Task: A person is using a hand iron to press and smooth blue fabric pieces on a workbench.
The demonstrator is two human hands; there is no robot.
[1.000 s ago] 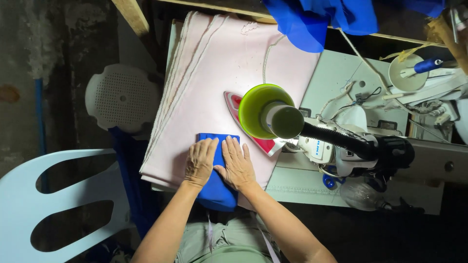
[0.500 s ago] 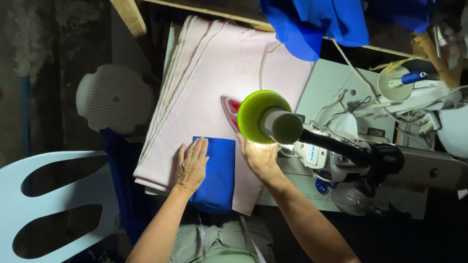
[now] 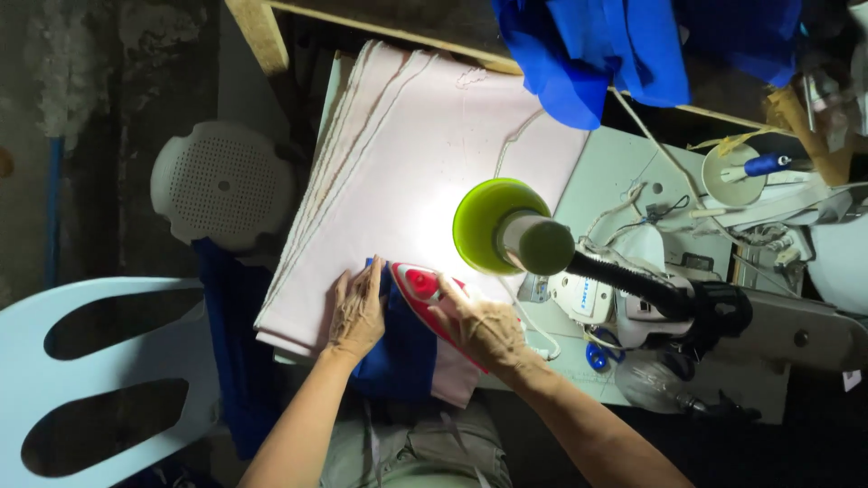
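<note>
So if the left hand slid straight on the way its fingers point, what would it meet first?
The left hand lies flat on the folded blue cloth, fingers pointing up the board. Past the cloth edge it would likely meet only the stacked pale pink fabric.

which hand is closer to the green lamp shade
Right. The right hand grips the red iron just below the green lamp shade; the left hand lies farther left on blue cloth.

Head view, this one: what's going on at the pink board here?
A person presses a folded blue cloth on a pink padded ironing surface. The left hand lies flat on the cloth, holding it down, while the right hand grips a red and white clothes iron resting on it. A green-shaded gooseneck lamp lights the spot, beside a white sewing machine.
</note>
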